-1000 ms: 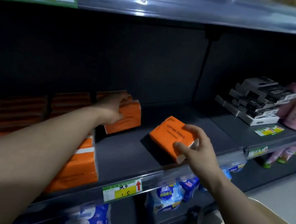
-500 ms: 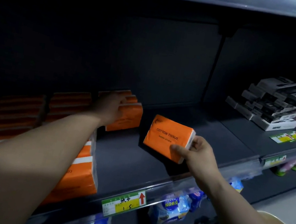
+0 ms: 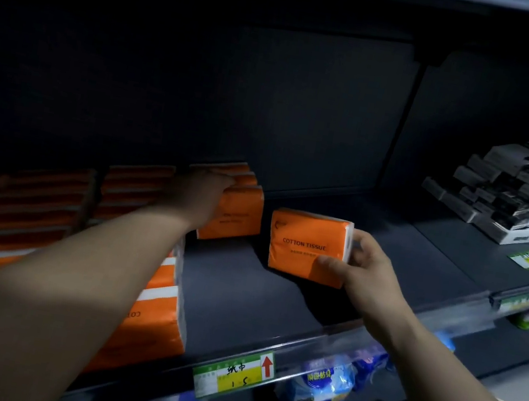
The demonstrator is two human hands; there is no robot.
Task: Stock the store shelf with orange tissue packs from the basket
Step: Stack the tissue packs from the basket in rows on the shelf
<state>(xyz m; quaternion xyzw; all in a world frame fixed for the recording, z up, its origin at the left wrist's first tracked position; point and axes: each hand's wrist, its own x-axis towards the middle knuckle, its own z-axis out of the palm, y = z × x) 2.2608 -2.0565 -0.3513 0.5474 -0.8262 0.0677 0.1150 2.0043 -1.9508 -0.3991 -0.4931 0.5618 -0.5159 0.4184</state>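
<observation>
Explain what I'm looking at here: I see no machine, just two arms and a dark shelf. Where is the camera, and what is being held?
There is no robot here. A person works with bare hands, and the single camera sits on their head, looking forward and down, so both arms reach in from the bottom. The right hand grips an orange tissue pack marked COTTON TISSUE, held upright over the grey shelf. The left hand rests on a back row of orange packs. A front stack of orange packs lies at the left. Black-and-white boxes are piled at the right, and blue packs sit on the level below.
</observation>
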